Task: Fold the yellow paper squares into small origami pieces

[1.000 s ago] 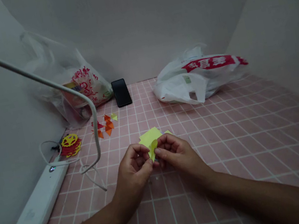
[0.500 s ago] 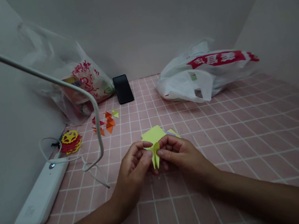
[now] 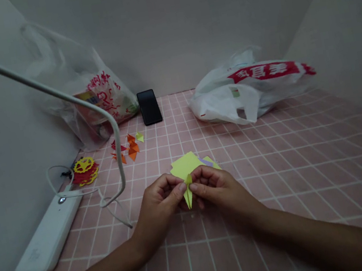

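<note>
My left hand (image 3: 160, 204) and my right hand (image 3: 216, 189) meet just above the pink tiled table (image 3: 279, 174). Both pinch a small folded yellow paper piece (image 3: 188, 194) between thumbs and fingertips; its narrow tip points down toward me. Right behind my fingers lies a small stack of yellow paper sheets (image 3: 186, 164) with a purple edge showing. The rest of the folded piece is hidden by my fingers.
A black phone (image 3: 149, 107) leans at the back wall. A clear bag with red print (image 3: 90, 100) stands at the left, a white plastic bag (image 3: 246, 91) at the right. Orange and yellow paper scraps (image 3: 129, 147), red-yellow cutouts (image 3: 84, 170), a white lamp base (image 3: 46, 236) and its arm (image 3: 55, 97) occupy the left.
The folded yellow piece has been pressed narrower between my fingertips, and both hands sit slightly lower. The view has shifted a little.
</note>
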`<act>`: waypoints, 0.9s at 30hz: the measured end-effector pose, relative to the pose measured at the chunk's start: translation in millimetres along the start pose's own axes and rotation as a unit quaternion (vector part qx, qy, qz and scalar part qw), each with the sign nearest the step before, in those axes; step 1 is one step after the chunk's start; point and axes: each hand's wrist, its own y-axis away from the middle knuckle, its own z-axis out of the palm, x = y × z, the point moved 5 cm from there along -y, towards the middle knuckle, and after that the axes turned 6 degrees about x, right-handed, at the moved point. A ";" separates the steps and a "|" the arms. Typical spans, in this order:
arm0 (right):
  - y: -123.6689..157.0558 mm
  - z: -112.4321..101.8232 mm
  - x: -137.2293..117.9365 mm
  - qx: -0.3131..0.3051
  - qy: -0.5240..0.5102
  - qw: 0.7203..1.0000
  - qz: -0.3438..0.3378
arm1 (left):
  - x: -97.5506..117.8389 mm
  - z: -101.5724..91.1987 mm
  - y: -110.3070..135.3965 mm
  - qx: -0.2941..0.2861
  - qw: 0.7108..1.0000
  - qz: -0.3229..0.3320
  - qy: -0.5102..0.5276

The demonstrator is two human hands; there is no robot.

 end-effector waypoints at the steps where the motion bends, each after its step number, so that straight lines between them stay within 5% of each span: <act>1: 0.1 0.1 -0.4 -0.001 -0.002 1.000 -0.003 | -0.2 -0.3 0.0 -0.003 1.000 0.001 -0.001; 27: 0.4 1.8 2.0 -0.027 -0.009 1.000 -0.013 | -3.5 1.4 -3.2 -0.014 1.000 -0.015 -0.008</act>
